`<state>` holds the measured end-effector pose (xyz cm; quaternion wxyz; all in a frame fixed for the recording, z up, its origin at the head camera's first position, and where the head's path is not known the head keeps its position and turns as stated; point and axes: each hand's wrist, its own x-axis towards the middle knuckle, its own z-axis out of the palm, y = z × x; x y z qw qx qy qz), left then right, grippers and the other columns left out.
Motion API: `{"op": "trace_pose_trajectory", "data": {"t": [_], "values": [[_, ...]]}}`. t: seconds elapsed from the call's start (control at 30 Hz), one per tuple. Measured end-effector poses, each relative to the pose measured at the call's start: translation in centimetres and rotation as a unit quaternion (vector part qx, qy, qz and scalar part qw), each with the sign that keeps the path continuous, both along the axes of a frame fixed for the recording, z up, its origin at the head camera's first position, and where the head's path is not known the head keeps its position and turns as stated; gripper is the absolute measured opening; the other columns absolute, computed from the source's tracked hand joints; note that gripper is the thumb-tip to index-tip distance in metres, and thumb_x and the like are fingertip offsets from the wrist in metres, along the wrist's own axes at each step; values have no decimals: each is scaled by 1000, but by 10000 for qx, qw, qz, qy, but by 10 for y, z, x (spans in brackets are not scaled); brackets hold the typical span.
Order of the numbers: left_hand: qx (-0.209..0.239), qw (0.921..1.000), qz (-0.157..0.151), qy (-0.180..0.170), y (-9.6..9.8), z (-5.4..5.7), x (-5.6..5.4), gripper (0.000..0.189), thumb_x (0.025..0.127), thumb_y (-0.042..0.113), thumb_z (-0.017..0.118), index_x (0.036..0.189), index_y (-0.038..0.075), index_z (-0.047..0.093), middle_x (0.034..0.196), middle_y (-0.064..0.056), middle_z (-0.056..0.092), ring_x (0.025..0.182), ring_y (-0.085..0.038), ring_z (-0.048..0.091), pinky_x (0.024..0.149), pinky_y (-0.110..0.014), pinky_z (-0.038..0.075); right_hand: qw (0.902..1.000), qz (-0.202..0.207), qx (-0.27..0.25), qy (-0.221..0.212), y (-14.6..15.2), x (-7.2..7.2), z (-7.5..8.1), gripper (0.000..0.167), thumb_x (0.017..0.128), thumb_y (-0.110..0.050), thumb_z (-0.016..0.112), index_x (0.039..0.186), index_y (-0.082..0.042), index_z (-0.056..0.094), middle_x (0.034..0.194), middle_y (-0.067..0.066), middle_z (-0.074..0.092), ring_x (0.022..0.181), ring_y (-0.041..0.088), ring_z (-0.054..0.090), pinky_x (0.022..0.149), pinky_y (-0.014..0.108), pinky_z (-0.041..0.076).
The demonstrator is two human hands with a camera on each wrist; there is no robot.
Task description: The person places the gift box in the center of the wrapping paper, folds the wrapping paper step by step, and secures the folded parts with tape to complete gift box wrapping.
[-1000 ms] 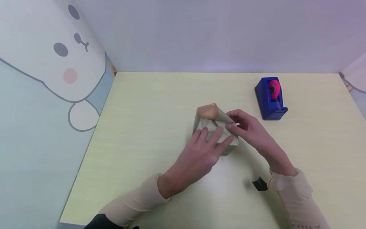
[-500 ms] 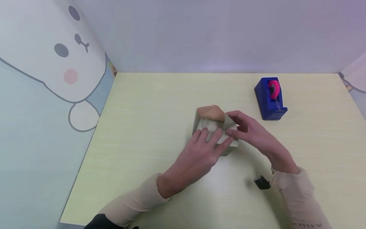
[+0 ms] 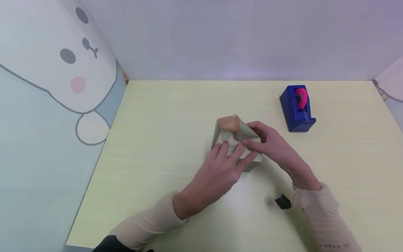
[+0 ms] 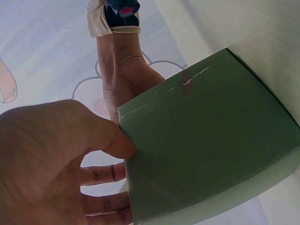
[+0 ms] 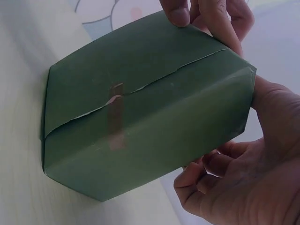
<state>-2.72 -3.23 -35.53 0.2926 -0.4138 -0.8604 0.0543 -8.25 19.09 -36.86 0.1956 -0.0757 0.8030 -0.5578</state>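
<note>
A box wrapped in green paper (image 5: 140, 98) stands on end on the table, a strip of pinkish tape (image 5: 116, 119) across its seam. Part of its brown top (image 3: 228, 124) shows between folds of pale green paper (image 3: 247, 131). My left hand (image 3: 217, 175) lies over the near part of the top, fingers spread and pressing on the folded paper. In the left wrist view its thumb touches the box's upper edge. At the right corner my right hand (image 3: 277, 148) pinches the folded paper, thumb on top and fingers behind.
A blue tape dispenser (image 3: 297, 109) with a pink roll stands at the back right of the pale table (image 3: 163, 122). A plain wall (image 3: 233, 42) rises behind. On the left is a panel with a cartoon animal (image 3: 88, 84).
My right hand shifted the right-hand paper fold outward, baring more brown, then back inward over the top, moving slightly left. The left hand stays in place.
</note>
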Motion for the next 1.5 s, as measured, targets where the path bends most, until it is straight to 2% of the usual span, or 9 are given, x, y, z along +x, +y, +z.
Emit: {"op": "trace_pose_trajectory", "data": {"t": [0.2,0.37,0.63,0.77,1.0,1.1,1.23,1.3,1.5], "values": [[-3,10000,-8,-25,0,-1,0,48,98,7,53,140,26,65,125,-4,64,92,-28,64,86,-34,54,9999,46,-33,84,-1,-1,-2,46,101,-26,69,143,-13,52,133,3,59,116,16,60,92,20,51],[-36,10000,15,-53,0,0,1,49,98,5,52,141,26,63,131,-10,64,94,-28,64,87,-34,54,9995,-232,192,75,-5,-3,-1,48,99,-31,72,141,-15,55,132,3,61,119,18,58,92,21,50],[-66,9999,58,-62,-1,0,2,52,98,4,52,143,27,63,131,-15,65,97,-28,65,88,-33,54,9969,-568,524,150,-16,-7,4,45,97,-36,73,133,-13,59,119,10,67,102,24,61,81,29,52],[7,10000,52,-57,-1,1,1,53,97,5,54,143,29,63,132,-16,65,98,-27,65,87,-32,53,9976,-439,519,97,-14,-7,5,44,99,-39,71,133,-15,59,122,7,67,105,23,62,85,29,52],[12,9997,56,-230,-2,0,0,51,97,8,56,142,31,64,117,-13,67,105,-26,64,86,-30,52,9981,370,464,169,2,-8,8,38,102,-34,67,136,-19,58,127,5,66,109,24,63,89,27,53],[-25,9997,58,-242,-2,0,1,52,97,8,56,142,31,64,118,-13,68,106,-26,65,87,-30,52,9982,239,504,206,0,-6,9,39,101,-32,69,136,-17,58,123,7,66,104,24,64,84,26,53],[-53,9997,78,-221,-2,0,1,53,97,7,55,143,31,64,123,-14,67,104,-27,65,92,-32,54,9971,-197,646,345,-7,-4,9,40,98,-36,72,130,-16,61,115,7,64,95,24,62,76,27,52],[-38,9997,90,-230,-3,0,1,52,97,8,55,143,31,64,126,-15,67,103,-27,66,92,-32,54,9957,-286,771,427,-8,-4,9,40,98,-40,73,128,-17,62,113,7,64,93,25,61,74,28,51],[54,9994,69,-320,-2,0,-1,51,97,10,58,142,32,64,128,-16,68,100,-25,67,84,-29,54,9917,63,1104,654,5,-1,16,26,100,-37,69,122,-22,69,111,2,70,97,25,63,78,30,51]]}}
